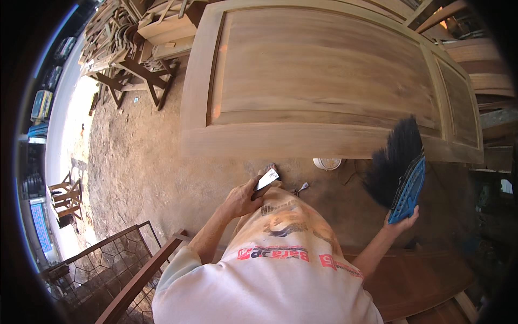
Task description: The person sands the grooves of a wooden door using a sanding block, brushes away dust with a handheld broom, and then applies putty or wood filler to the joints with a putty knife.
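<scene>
My left hand (pixel 242 200) is closed on a small rectangular block (pixel 265 181) with a white top and dark edge, held over my shirt front, short of the wooden door. My right hand (pixel 400 221) grips a broom head (pixel 407 191) with a blue plastic body and long black bristles (pixel 388 162), raised at the near right edge of the door. The pale wooden panelled door (pixel 318 65) lies flat ahead of me, with a large recessed panel and a narrower one at the right.
A white bucket (pixel 326 163) is partly hidden under the door. Stacked wood offcuts (pixel 108 43) rest on trestles at upper left. A wooden stool (pixel 66 197) and a metal grille (pixel 102 270) are at left. A dark wooden panel (pixel 426 275) lies behind my right arm; planks (pixel 480 75) are at right.
</scene>
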Demonstrator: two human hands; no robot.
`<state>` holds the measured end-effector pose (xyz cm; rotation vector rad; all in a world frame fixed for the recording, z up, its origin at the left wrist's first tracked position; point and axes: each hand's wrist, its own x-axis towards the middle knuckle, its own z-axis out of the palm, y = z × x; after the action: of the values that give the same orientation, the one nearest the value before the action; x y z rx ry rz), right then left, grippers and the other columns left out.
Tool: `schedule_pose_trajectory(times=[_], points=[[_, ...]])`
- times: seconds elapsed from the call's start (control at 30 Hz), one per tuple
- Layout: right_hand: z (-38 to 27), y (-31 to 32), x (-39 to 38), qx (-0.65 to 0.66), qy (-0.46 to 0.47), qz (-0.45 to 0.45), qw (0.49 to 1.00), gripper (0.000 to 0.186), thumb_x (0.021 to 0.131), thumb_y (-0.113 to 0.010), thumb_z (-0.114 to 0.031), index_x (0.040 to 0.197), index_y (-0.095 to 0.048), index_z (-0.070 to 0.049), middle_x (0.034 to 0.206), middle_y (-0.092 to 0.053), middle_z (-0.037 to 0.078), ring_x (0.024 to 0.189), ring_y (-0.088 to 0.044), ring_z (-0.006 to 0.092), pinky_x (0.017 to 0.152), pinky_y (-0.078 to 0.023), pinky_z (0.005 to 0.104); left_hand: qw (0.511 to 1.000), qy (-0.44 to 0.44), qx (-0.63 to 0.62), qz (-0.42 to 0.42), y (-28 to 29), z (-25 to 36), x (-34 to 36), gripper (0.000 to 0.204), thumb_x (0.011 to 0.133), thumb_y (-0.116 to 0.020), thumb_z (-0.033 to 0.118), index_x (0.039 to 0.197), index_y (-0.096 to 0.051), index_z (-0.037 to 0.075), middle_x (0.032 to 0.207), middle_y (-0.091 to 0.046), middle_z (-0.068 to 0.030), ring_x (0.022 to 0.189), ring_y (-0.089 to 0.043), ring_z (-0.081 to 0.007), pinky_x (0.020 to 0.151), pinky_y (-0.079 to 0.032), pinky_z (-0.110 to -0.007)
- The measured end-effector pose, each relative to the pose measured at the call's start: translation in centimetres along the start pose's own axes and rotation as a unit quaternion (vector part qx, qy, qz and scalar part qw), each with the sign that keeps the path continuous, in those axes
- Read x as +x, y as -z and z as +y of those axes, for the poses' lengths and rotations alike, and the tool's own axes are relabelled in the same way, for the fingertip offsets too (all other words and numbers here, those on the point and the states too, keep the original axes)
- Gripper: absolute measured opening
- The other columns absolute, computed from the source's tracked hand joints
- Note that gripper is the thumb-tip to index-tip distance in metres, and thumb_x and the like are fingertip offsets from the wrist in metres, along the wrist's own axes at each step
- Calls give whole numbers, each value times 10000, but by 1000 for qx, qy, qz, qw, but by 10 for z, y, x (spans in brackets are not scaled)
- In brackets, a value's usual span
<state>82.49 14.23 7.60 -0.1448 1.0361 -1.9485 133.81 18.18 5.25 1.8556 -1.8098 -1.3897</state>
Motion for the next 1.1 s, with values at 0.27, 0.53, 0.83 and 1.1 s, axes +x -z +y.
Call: schedule_pose_trajectory(times=[0.27, 0.53, 0.83, 1.1], points=[[154, -173, 42, -50, -147, -150, 976, 350, 984, -663, -275, 1188, -672, 9, 1120, -696, 106, 1010, -662, 188, 862, -562, 340, 939, -31, -318, 131, -19, 4, 22, 569, 921, -689, 41, 1433, -443, 25, 988, -650, -53, 822, -612, -96, 707, -518, -257], [194, -218, 26, -393, -40, -254, 883, 499, 1005, -668, -356, 1288, -606, 51, 1124, -694, 141, 1019, -693, 214, 832, -611, 343, 913, -50, -395, 84, -14, 28, 57, 553, 963, -697, 82, 1435, -417, 12, 1036, -596, -30, 831, -575, -82, 691, -497, -235], [81, -74, 35, -485, -8, -158, 860, 459, 1008, -675, -338, 1206, -633, 73, 1013, -735, 168, 910, -716, 214, 800, -572, 338, 923, -88, -374, -12, -52, 131, 131, 668, 978, -692, 150, 1534, -346, 15, 1197, -587, -88, 973, -602, -124, 800, -530, -267], [30, 156, 41, -649, -86, -67, 753, 435, 962, -691, -379, 1052, -665, 46, 948, -718, 218, 883, -711, 357, 784, -546, 415, 951, -210, -110, 197, -106, 262, 243, 531, 951, -682, 121, 1354, -373, -33, 872, -645, -117, 762, -637, -164, 728, -529, -314]])
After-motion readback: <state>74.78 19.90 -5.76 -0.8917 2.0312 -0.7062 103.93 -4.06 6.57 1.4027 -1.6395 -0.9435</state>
